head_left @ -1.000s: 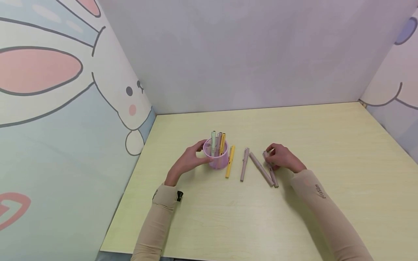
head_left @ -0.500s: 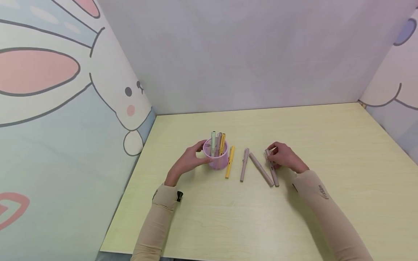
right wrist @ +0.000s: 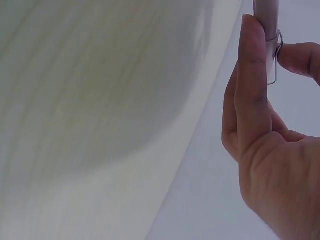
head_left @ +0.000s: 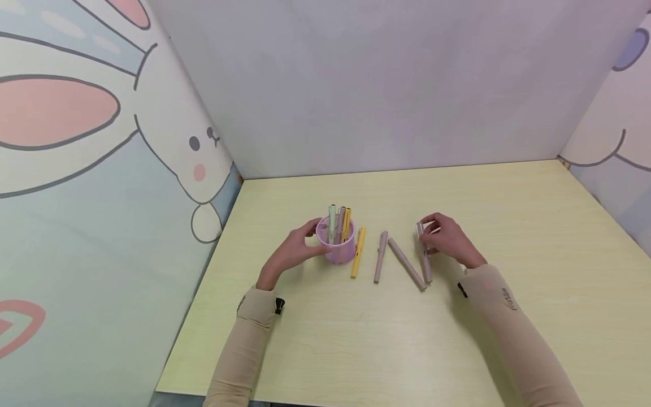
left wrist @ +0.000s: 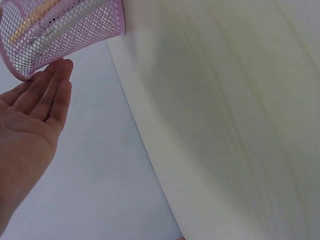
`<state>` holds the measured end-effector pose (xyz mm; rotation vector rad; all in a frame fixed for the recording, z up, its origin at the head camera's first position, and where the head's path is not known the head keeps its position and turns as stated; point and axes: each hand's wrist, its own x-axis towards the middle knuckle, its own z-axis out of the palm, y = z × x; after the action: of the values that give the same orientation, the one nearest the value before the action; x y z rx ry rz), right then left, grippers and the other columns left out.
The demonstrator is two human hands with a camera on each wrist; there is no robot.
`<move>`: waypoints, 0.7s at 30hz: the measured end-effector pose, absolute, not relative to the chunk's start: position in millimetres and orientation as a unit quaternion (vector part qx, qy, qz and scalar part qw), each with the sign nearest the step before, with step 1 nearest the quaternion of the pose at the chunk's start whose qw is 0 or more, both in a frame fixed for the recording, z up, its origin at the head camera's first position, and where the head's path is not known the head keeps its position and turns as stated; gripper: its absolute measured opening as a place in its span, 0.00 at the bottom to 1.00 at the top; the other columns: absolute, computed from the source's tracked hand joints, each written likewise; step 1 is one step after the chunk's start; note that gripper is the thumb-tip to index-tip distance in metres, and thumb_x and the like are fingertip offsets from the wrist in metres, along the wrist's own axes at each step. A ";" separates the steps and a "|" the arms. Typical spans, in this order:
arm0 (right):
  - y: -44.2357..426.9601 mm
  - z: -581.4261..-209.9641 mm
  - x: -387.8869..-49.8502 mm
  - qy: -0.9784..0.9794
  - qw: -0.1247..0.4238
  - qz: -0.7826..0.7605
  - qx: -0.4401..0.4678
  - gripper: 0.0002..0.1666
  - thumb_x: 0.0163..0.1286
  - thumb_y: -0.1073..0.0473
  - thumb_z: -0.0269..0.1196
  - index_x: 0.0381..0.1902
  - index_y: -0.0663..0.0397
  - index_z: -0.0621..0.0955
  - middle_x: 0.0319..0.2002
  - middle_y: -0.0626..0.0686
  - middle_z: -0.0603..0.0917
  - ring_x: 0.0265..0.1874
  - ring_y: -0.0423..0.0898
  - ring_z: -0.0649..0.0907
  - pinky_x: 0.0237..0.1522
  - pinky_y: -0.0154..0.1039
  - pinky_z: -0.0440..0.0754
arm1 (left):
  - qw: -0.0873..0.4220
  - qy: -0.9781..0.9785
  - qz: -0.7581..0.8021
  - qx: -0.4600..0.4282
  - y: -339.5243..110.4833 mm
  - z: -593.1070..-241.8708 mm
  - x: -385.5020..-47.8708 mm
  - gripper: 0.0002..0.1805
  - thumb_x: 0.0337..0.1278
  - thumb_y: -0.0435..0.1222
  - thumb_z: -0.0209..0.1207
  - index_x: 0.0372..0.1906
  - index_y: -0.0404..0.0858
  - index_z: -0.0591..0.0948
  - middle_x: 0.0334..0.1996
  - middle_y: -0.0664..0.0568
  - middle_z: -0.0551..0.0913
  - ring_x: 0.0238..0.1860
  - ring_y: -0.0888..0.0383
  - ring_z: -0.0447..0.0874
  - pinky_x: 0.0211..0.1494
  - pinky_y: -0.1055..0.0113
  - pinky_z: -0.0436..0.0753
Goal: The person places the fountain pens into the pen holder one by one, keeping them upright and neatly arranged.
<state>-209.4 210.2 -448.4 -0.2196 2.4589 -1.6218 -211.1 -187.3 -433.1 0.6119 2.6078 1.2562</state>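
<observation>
My left hand [head_left: 296, 249] holds a pink mesh pen holder [head_left: 343, 255] between thumb and fingers. Light green, mauve and yellow pens stand in it; the left wrist view shows them through the mesh [left wrist: 95, 25]. My right hand [head_left: 451, 240] pinches a mauve pen [head_left: 426, 267] near its capped end, the pen tilted with its lower end at or close to the table. In the right wrist view, thumb and fingers press both sides of the pen [right wrist: 270, 50] by its metal clip. A yellow pen [head_left: 358, 252] lies beside the holder, and two mauve pens, one upright in view [head_left: 380, 257] and one slanted [head_left: 407, 264], lie between the hands.
The pale wooden table [head_left: 346, 345] meets a plain light wall [head_left: 386, 85] at the back. Walls with cartoon drawings [head_left: 102, 243] stand at left and right. A small black clip [head_left: 280, 306] shows at the left sleeve cuff.
My right hand has moved slightly away from me and to the right, drawing its mauve pen off the slanted one and lifting its near end. The left hand and pen holder have stayed put.
</observation>
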 end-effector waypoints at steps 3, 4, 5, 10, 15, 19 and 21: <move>210.6 -446.8 -210.4 0.823 0.083 -0.558 -0.072 0.29 0.70 0.70 0.61 0.66 0.74 0.68 0.47 0.67 0.78 0.38 0.49 0.84 0.35 0.44 0.88 | 0.093 0.878 0.422 0.205 -187.4 -432.8 -211.2 0.43 0.61 0.49 0.70 0.78 0.42 0.67 0.69 0.48 0.75 0.66 0.45 0.73 0.67 0.44 0.73; 210.7 -446.3 -210.8 0.821 0.080 -0.561 -0.071 0.29 0.70 0.70 0.61 0.66 0.74 0.68 0.48 0.67 0.78 0.38 0.48 0.83 0.35 0.45 0.88 | 0.093 0.879 0.421 0.205 -187.3 -432.6 -211.1 0.43 0.61 0.49 0.70 0.78 0.42 0.66 0.69 0.48 0.75 0.66 0.45 0.73 0.67 0.44 0.74; 210.6 -445.7 -211.2 0.818 0.078 -0.566 -0.070 0.29 0.70 0.70 0.61 0.67 0.74 0.68 0.48 0.67 0.77 0.38 0.47 0.83 0.36 0.45 0.89 | 0.093 0.879 0.420 0.204 -187.3 -432.4 -211.1 0.43 0.61 0.49 0.70 0.78 0.42 0.66 0.69 0.48 0.75 0.66 0.45 0.74 0.67 0.44 0.74; 209.7 -443.9 -212.7 0.802 0.070 -0.589 -0.069 0.30 0.71 0.71 0.61 0.68 0.74 0.67 0.50 0.68 0.74 0.39 0.44 0.81 0.36 0.45 0.89 | 0.093 0.881 0.416 0.204 -186.7 -431.5 -211.0 0.44 0.61 0.49 0.70 0.78 0.42 0.66 0.69 0.47 0.75 0.66 0.45 0.74 0.67 0.44 0.74; 206.6 -442.3 -212.4 0.792 0.054 -0.604 -0.076 0.31 0.71 0.72 0.61 0.69 0.74 0.66 0.52 0.69 0.74 0.40 0.42 0.81 0.36 0.44 0.89 | 0.095 0.881 0.417 0.202 -186.6 -431.1 -210.7 0.44 0.61 0.49 0.70 0.78 0.42 0.66 0.69 0.47 0.75 0.67 0.45 0.73 0.67 0.43 0.73; 202.2 -440.9 -212.4 0.785 0.039 -0.614 -0.080 0.29 0.72 0.72 0.61 0.68 0.73 0.68 0.50 0.68 0.74 0.39 0.42 0.81 0.35 0.43 0.88 | 0.095 0.882 0.417 0.200 -186.8 -431.4 -210.7 0.44 0.61 0.49 0.70 0.79 0.42 0.66 0.69 0.46 0.75 0.66 0.44 0.73 0.67 0.43 0.73; 200.3 -440.7 -212.9 0.781 0.031 -0.618 -0.082 0.28 0.72 0.72 0.61 0.67 0.73 0.69 0.49 0.67 0.74 0.38 0.41 0.81 0.34 0.43 0.89 | 0.095 0.881 0.418 0.201 -186.7 -431.7 -210.8 0.44 0.61 0.49 0.70 0.78 0.42 0.66 0.69 0.46 0.75 0.66 0.44 0.73 0.67 0.42 0.73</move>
<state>-212.9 200.3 -440.7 -0.2526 2.4070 -1.9032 -210.8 -186.7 -431.7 0.5952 2.6131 1.2383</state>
